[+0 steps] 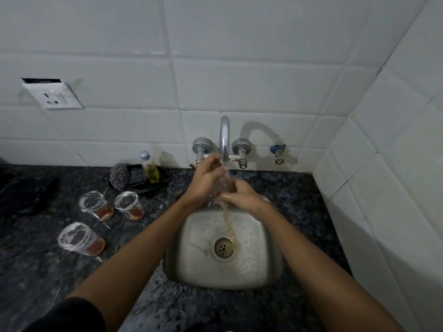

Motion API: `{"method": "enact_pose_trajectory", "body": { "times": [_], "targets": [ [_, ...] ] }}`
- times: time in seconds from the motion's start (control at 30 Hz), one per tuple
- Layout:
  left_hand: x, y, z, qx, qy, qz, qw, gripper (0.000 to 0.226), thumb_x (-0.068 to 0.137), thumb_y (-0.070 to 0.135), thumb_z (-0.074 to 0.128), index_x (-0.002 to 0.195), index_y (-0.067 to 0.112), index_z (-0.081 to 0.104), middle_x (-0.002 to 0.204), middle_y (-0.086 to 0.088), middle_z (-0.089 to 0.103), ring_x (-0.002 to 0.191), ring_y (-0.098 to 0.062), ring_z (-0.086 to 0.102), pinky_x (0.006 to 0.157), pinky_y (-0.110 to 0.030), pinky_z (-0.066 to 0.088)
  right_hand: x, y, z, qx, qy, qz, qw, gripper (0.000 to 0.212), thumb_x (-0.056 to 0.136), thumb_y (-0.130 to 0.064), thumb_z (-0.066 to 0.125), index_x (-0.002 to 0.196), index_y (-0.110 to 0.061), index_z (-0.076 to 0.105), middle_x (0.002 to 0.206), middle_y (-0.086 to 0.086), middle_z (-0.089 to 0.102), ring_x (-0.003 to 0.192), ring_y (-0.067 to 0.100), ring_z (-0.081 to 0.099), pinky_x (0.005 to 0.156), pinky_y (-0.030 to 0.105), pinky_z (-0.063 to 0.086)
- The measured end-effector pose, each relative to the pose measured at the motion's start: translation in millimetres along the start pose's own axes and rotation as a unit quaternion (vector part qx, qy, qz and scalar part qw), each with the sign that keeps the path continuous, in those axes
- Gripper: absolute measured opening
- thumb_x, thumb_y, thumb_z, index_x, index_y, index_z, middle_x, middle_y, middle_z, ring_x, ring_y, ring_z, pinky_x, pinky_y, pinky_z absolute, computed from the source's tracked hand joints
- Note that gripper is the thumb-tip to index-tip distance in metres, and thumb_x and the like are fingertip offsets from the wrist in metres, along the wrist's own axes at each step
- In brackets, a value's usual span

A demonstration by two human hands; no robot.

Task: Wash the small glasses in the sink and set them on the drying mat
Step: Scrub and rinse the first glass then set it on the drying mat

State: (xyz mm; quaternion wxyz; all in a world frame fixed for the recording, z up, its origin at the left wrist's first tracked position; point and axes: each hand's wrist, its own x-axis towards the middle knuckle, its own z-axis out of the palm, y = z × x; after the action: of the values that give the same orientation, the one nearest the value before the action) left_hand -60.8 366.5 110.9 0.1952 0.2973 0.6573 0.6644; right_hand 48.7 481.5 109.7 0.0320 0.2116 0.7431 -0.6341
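On the dark speckled desk point(48, 271), a black dish point(153, 186) holds a scrubber point(119, 176) and an oil bottle point(149, 167); a socket point(54, 96) is on the tiled wall point(239, 68).

Both forearms are bare from elbow to wrist, with no watch, band or ring that I can make out. The left hand point(207, 178) and right hand point(243, 196) wear no gloves. A black short sleeve point(69, 316) covers the left upper arm.

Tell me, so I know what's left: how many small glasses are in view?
4: three on the counter left of the sink, at; one held under the tap.
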Motion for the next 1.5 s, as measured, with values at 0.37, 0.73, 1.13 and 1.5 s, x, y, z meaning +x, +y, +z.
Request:
{"method": "enact_pose_trajectory", "body": {
  "times": [0.37, 0.73, 1.13, 1.5],
  "targets": [
    [-2.9, -28.2, -48.1, 0.47, -0.213, 0.347, 0.783, 0.069, 0.104, 0.028, 0.052, 0.16, -0.005, 0.029, 0.162, -0.029, 0.038, 0.152, -0.042, 0.033, 0.13, -0.044, 0.019, -4.5, -3.9, -11.2, -0.302, 0.135, -0.05, 0.942, 0.057, 0.068, -0.046, 0.09, 0.109, -0.016, 0.066, 0.103, -0.001, 0.07, 0.092, 0.017, 0.068, 0.081, 0.037, 0.06],
    [-12.2, -31.2, -34.8, 0.477, -0.18, 0.274, 0.816, 0.067, 0.094, 0.023, 0.064, 0.152, -0.003, 0.043, 0.145, -0.024, 0.053, 0.138, -0.038, 0.048, 0.12, -0.048, 0.04, -12.2, -6.8, -16.5, -0.212, 0.11, -0.048, 0.97, 0.047, 0.072, -0.051, 0.089, 0.1, -0.017, 0.075, 0.092, -0.001, 0.076, 0.086, 0.014, 0.072, 0.087, 0.046, 0.061],
    [-9.8, -18.1, -29.5, 0.419, -0.137, 0.289, 0.85, 0.06, 0.097, 0.017, 0.059, 0.149, -0.008, 0.043, 0.139, -0.029, 0.059, 0.129, -0.038, 0.055, 0.115, -0.042, 0.043, -24.4, -11.4, -10.1, -0.222, 0.207, -0.12, 0.945, 0.066, 0.069, -0.04, 0.096, 0.122, -0.018, 0.064, 0.109, -0.006, 0.072, 0.093, 0.008, 0.07, 0.084, 0.027, 0.059],
    [-11.0, -16.5, -27.2, 0.43, -0.161, 0.252, 0.852, 0.062, 0.097, 0.023, 0.053, 0.15, -0.008, 0.043, 0.141, -0.03, 0.056, 0.131, -0.044, 0.056, 0.112, -0.054, 0.047, -25.3, -4.5, -16.6, -0.239, 0.161, -0.169, 0.943, 0.064, 0.079, -0.035, 0.091, 0.132, -0.019, 0.06, 0.121, -0.004, 0.069, 0.104, 0.005, 0.067, 0.093, 0.023, 0.056]
  ]
}}
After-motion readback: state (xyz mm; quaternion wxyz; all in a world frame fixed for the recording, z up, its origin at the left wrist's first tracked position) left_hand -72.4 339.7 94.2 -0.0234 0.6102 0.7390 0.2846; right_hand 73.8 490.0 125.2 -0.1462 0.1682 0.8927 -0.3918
